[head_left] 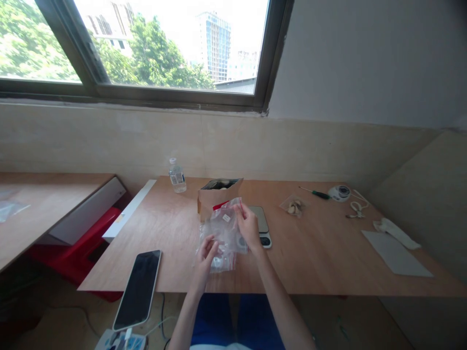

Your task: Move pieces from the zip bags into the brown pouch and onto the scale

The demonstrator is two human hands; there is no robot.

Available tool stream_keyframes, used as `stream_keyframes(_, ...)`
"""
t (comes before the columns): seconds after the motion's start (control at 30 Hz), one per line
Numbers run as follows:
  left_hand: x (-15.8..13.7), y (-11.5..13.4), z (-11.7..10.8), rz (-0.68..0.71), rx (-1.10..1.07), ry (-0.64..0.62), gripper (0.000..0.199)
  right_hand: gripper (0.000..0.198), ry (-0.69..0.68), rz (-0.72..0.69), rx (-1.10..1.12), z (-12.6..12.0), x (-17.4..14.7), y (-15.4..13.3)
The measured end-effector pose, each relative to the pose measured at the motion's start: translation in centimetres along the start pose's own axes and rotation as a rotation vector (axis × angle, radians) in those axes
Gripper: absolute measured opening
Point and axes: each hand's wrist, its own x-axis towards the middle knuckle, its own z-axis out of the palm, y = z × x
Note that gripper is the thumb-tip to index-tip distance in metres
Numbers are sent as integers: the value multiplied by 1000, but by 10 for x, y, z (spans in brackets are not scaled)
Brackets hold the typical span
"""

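A clear plastic zip bag [226, 227] with a small white label is held up between my two hands over the table. My right hand [248, 226] pinches its upper right corner near the red zip line. Curled fingers of my left hand [206, 252] grip its lower left side. More clear zip bags [223, 265] lie flat on the table underneath. Just behind stands an open brown paper bag [206, 200], its contents mostly hidden. A kitchen scale [260, 218] sits beside my right hand, partly covered by it.
A water bottle [177, 177] stands at the back left; a phone [138, 289] is at the front left. To the right are a small bag of pale pieces [294, 207], a screwdriver [320, 194], a white round device [340, 193] with cable, and a white sheet [396, 253].
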Motion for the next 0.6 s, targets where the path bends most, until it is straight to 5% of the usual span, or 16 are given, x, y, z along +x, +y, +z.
stream_keyframes(0.13, 5, -1, -4, -9, 40, 14, 40, 45, 2, -23, -41, -26, 16, 50)
stream_keyframes(0.33, 11, -11, -34, -36, 303, 215, 53, 39, 513, 86, -696, -117, 57, 144)
stream_keyframes(0.5, 4, -6, -23, 342, 955, 458, 49, 37, 567, 130, -737, -164, 55, 173)
stream_keyframes(0.6, 7, -4, -7, 492, 1123, 289, 45, 34, 576, 100, -727, -174, 50, 175)
